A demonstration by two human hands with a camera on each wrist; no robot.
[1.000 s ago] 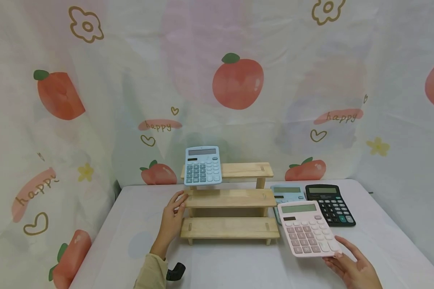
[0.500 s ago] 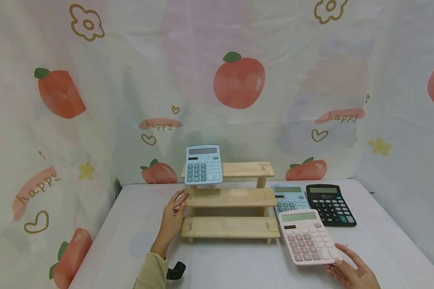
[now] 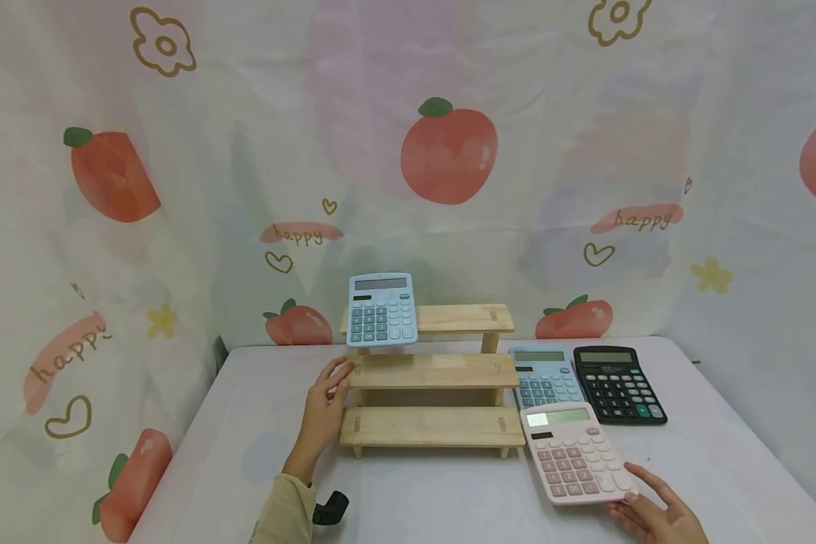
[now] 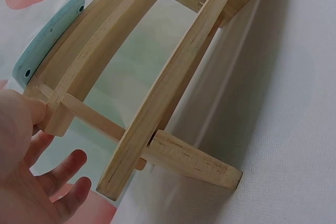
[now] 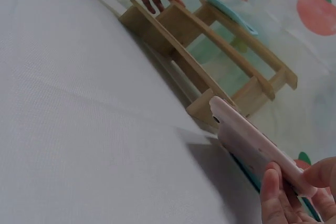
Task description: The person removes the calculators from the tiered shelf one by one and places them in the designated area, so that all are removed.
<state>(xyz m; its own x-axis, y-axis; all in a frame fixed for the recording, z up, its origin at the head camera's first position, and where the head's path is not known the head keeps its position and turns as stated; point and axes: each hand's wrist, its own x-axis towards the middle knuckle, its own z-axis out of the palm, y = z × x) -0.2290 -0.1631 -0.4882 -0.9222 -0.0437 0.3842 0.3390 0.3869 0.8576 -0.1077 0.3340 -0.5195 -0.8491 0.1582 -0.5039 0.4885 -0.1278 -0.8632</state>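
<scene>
- Currently my left hand (image 3: 321, 412) pinches the wooden stand's (image 3: 442, 372) left end, other fingers loosely spread.
- My right hand (image 3: 663, 514) pinches the pink calculator (image 3: 574, 462) by its near right corner, right of the stand.
- Beyond lie a blue calculator (image 3: 546, 374) and a black calculator (image 3: 622, 389).

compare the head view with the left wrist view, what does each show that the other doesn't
Only the head view: the right hand pinching the pink calculator, plus the black calculator and the lower blue calculator beyond it.

Only the left wrist view: two dark round spots on the upper blue calculator.

Both: that upper blue calculator on the top tier of the wooden stand, and the left hand touching the middle tier's end.
</scene>
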